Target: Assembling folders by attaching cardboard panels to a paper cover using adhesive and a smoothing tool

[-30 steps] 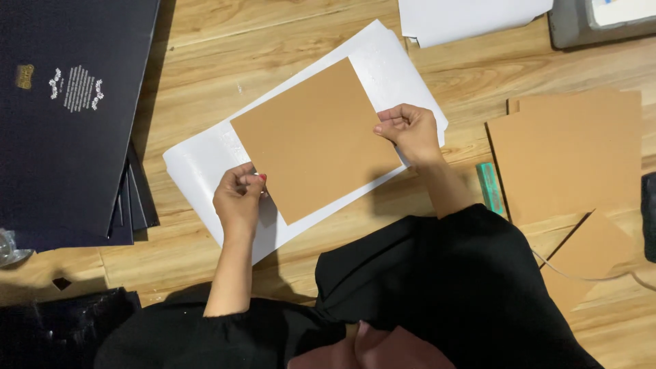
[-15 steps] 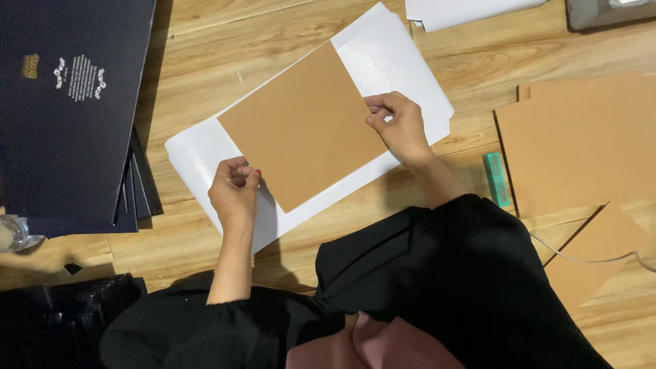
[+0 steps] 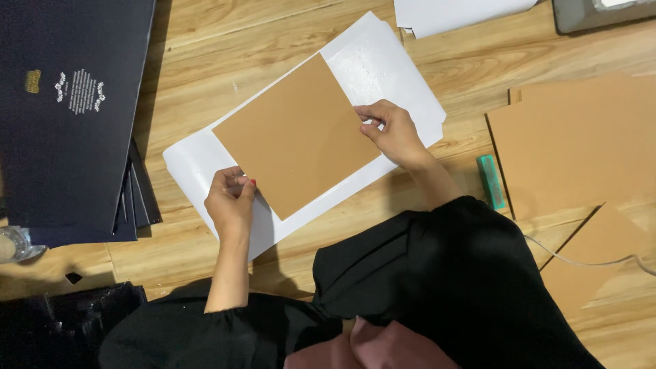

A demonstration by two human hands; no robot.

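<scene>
A brown cardboard square (image 3: 297, 133) lies tilted on a larger white sheet (image 3: 383, 68) on the wooden floor. My left hand (image 3: 231, 198) pinches the square's near left corner. My right hand (image 3: 393, 130) pinches its right corner. Both hands press the square against the white sheet, whose margins show at the upper right and lower left.
A stack of dark navy sheets (image 3: 68, 116) lies at the left. More brown cardboard pieces (image 3: 581, 143) sit at the right, with a small teal object (image 3: 490, 181) beside them. Another white sheet (image 3: 458, 12) and a grey device (image 3: 601, 14) lie along the top edge.
The square and the white sheet have stayed together under both hands; the view has shifted slightly, and my hands keep their hold on the same corners.
</scene>
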